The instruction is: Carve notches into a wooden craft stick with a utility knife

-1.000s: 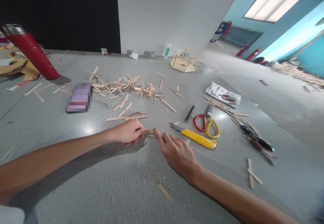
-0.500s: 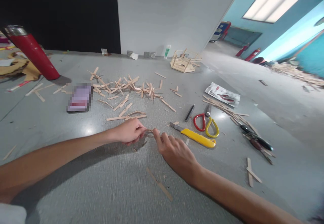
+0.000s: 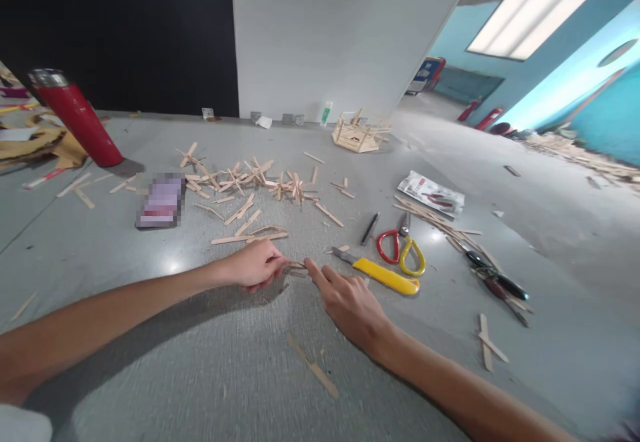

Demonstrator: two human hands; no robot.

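Between my two hands runs a thin wooden stick (image 3: 296,265), low over the grey tabletop. My left hand (image 3: 255,265) pinches its left end with curled fingers. At the other end, my right hand (image 3: 345,295) grips it, the index finger stretched along towards the stick; the thumb is hidden. Just beyond my left hand lie several loose sticks (image 3: 249,237). A yellow utility knife (image 3: 385,275) rests right of my right hand, its blade pointing left. Nearer to me, a broken stick (image 3: 314,367) lies flat on the table.
Red-and-yellow-handled scissors (image 3: 404,249) and a dark pen (image 3: 370,229) lie beyond the knife. A stick pile (image 3: 255,179) spreads across the middle. At the back stand a small stick frame (image 3: 357,137) and a red flask (image 3: 83,122). Pliers (image 3: 495,275) lie right, a phone (image 3: 161,201) left.
The view has shifted slightly, so things sit a little lower and the right side further left. Both hands keep hold of the stick, and its middle shows more plainly between them.
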